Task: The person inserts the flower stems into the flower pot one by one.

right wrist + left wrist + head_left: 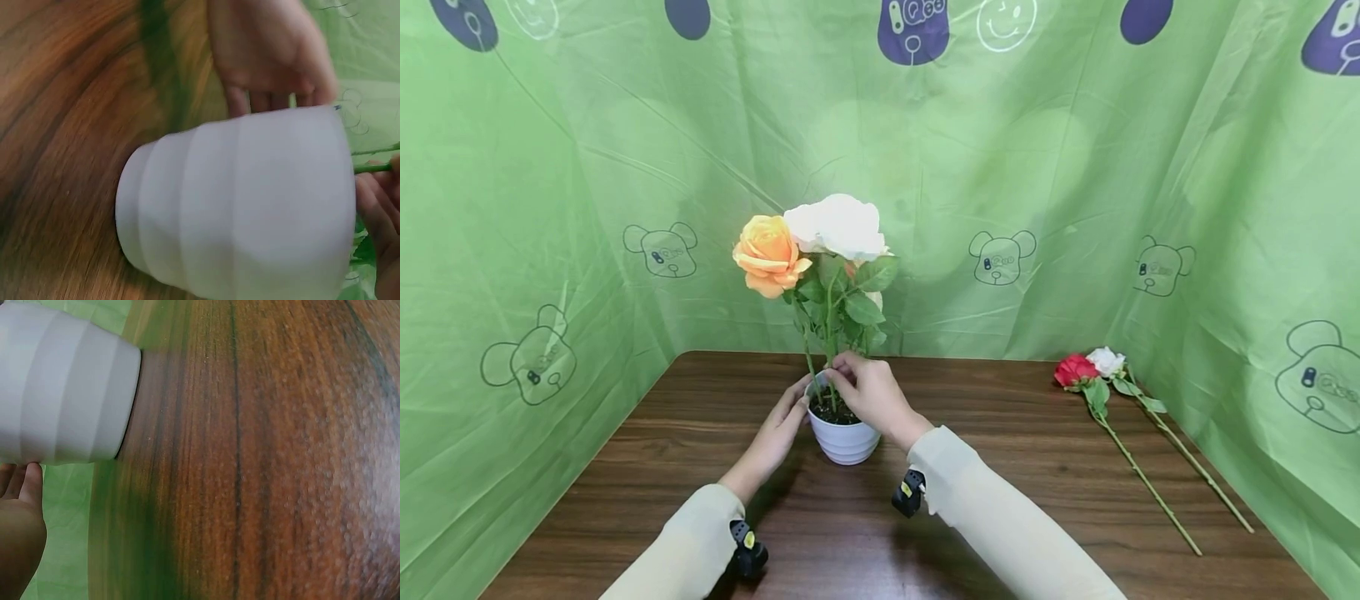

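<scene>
Head view: potted white rose [850,229] upright, bloom-up

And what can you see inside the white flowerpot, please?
Dark soil and green rose stems show; the right hand hides some soil, and the stems' ends are covered.

Green printed curtain [925,150] behind brown wood-grain table [1000,400].

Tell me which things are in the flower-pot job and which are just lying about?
In the job:
white pot
orange rose and white flower, standing in it
left hand, touching the pot
right hand, pinching a stem

Lying about:
red rose
white rose beside it
Those two might belong too, but nobody's touching them.
</scene>
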Action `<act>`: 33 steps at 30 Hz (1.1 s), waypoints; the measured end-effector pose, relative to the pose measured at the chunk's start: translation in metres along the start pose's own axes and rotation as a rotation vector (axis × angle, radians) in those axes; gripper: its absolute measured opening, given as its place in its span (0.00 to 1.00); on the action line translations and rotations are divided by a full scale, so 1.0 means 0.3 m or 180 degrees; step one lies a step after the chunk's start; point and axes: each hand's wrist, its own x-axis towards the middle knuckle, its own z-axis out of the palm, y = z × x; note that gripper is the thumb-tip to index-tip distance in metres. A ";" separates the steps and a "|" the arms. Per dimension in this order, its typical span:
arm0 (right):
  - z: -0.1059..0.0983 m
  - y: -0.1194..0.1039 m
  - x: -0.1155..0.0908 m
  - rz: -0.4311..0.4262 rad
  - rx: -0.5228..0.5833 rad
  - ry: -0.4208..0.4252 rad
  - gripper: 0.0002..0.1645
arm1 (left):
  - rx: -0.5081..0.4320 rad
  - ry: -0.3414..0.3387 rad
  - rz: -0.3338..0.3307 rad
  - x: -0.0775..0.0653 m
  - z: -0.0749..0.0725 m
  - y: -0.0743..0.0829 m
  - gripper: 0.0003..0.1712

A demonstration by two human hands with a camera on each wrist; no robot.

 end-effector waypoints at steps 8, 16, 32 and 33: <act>0.029 0.021 -0.001 0.0065 -0.0032 -0.0024 0.07 | -0.0034 0.0015 -0.0026 -0.004 -0.004 0.002 0.29; 0.038 0.031 -0.005 0.0058 -0.0027 0.0039 0.09 | 0.0038 0.0057 -0.0091 -0.003 -0.002 0.004 0.29; 0.023 0.036 -0.016 0.0147 -0.0093 -0.0089 0.06 | 0.0040 0.0040 0.0009 0.002 -0.001 0.002 0.29; 0.026 0.038 -0.016 0.0128 -0.0076 -0.0084 0.06 | 0.0026 0.0036 0.0002 0.001 0.000 0.002 0.29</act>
